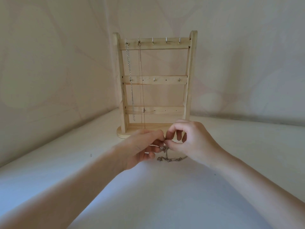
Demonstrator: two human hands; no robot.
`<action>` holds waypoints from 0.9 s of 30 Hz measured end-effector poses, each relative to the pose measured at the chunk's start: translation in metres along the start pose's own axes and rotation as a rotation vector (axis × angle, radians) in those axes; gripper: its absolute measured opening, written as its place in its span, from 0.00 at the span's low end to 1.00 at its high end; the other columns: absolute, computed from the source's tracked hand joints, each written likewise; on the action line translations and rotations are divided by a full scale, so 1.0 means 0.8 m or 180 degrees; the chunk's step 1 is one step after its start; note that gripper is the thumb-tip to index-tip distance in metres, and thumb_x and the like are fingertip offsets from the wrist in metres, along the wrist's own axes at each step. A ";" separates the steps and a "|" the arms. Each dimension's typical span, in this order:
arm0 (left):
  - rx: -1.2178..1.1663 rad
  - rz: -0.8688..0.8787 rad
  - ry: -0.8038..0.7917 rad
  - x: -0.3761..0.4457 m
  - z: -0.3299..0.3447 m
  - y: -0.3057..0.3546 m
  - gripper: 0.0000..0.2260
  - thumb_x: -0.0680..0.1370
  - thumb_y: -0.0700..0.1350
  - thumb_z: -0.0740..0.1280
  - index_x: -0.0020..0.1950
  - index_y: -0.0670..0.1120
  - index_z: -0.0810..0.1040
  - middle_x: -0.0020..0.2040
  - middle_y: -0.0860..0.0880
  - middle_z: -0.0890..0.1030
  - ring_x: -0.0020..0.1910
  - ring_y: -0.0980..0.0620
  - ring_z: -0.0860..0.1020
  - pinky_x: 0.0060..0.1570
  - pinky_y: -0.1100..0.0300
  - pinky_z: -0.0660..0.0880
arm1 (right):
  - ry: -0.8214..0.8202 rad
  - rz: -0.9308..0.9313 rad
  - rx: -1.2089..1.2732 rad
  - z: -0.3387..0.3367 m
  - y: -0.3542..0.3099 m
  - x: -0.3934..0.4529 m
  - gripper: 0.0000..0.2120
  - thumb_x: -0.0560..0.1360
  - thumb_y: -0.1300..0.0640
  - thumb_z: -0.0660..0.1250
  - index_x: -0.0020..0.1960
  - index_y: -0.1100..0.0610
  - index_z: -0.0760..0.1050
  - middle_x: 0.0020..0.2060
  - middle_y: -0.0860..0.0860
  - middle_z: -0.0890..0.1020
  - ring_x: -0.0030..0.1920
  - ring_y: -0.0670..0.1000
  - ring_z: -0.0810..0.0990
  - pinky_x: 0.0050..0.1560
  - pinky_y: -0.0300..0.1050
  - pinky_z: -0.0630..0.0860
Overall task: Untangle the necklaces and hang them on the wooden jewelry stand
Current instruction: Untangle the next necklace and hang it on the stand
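Note:
A wooden jewelry stand with three cross bars and small metal hooks stands upright on the white surface. A thick silver chain hangs from the top bar's leftmost hook. A thin chain hangs from the second hook. Just in front of the stand's base, my left hand and my right hand meet fingertip to fingertip and both pinch a tangled necklace. Part of that tangled chain lies bunched on the surface below my fingers and trails right under my right hand.
The white surface spreads out around the stand and my forearms. A pale patterned cloth hangs as a backdrop right behind the stand. Three hooks on the top bar carry nothing.

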State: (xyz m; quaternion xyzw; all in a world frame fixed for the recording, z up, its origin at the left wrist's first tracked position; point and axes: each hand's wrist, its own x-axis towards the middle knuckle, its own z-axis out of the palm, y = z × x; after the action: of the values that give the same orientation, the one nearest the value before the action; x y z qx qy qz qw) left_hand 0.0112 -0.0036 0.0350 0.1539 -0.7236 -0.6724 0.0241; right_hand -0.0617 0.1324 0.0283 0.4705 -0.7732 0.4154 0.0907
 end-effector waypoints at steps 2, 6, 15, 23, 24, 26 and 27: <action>-0.0068 -0.0036 -0.0004 0.000 -0.002 0.002 0.04 0.74 0.40 0.65 0.39 0.44 0.76 0.31 0.51 0.76 0.26 0.57 0.71 0.21 0.69 0.63 | 0.0077 -0.0023 0.0070 -0.001 -0.001 0.000 0.09 0.68 0.61 0.72 0.33 0.50 0.76 0.34 0.47 0.76 0.33 0.44 0.69 0.34 0.33 0.66; -0.0155 -0.0019 -0.0035 -0.001 -0.005 0.005 0.04 0.73 0.41 0.67 0.39 0.44 0.78 0.31 0.50 0.77 0.26 0.58 0.70 0.20 0.70 0.63 | 0.0151 -0.0025 0.0255 -0.005 -0.002 -0.001 0.09 0.68 0.62 0.73 0.33 0.51 0.77 0.31 0.44 0.75 0.31 0.42 0.70 0.34 0.31 0.66; -0.0075 0.0260 0.0203 0.001 0.000 0.005 0.09 0.74 0.40 0.67 0.33 0.46 0.77 0.29 0.51 0.76 0.25 0.58 0.70 0.21 0.70 0.63 | 0.0286 0.0050 0.0351 -0.003 -0.001 0.001 0.07 0.68 0.63 0.72 0.35 0.54 0.78 0.27 0.39 0.76 0.29 0.42 0.72 0.33 0.29 0.67; 0.0387 0.0841 0.0426 0.002 0.001 0.001 0.11 0.74 0.39 0.66 0.32 0.44 0.78 0.26 0.54 0.76 0.26 0.58 0.70 0.25 0.68 0.66 | 0.0192 0.0650 0.0816 -0.004 -0.001 0.001 0.03 0.69 0.60 0.73 0.38 0.56 0.81 0.29 0.44 0.77 0.30 0.40 0.72 0.33 0.28 0.68; 0.0579 0.0942 0.0508 0.004 0.001 0.001 0.10 0.74 0.39 0.66 0.32 0.44 0.78 0.25 0.54 0.75 0.25 0.57 0.69 0.25 0.67 0.66 | 0.0160 0.0696 0.0844 -0.004 -0.001 0.001 0.02 0.69 0.60 0.73 0.38 0.57 0.80 0.29 0.44 0.77 0.29 0.39 0.71 0.31 0.28 0.67; 0.1166 0.1360 0.0767 0.006 0.001 -0.002 0.09 0.71 0.39 0.68 0.31 0.47 0.77 0.24 0.55 0.75 0.24 0.57 0.70 0.26 0.66 0.66 | 0.0074 0.0821 0.0922 -0.004 -0.002 0.000 0.02 0.69 0.61 0.72 0.38 0.57 0.80 0.29 0.45 0.76 0.26 0.38 0.70 0.30 0.28 0.65; 0.1592 0.1690 0.0933 0.006 0.001 -0.004 0.10 0.70 0.39 0.68 0.30 0.49 0.76 0.24 0.56 0.75 0.24 0.59 0.71 0.27 0.67 0.67 | 0.0013 0.0880 0.0986 -0.004 -0.001 -0.001 0.03 0.69 0.62 0.71 0.37 0.57 0.79 0.28 0.45 0.76 0.25 0.38 0.69 0.29 0.28 0.65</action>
State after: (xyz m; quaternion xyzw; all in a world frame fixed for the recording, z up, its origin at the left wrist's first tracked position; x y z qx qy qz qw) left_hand 0.0066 -0.0041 0.0309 0.0568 -0.8687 -0.4166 0.2620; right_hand -0.0615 0.1349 0.0308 0.3673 -0.7571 0.5388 -0.0391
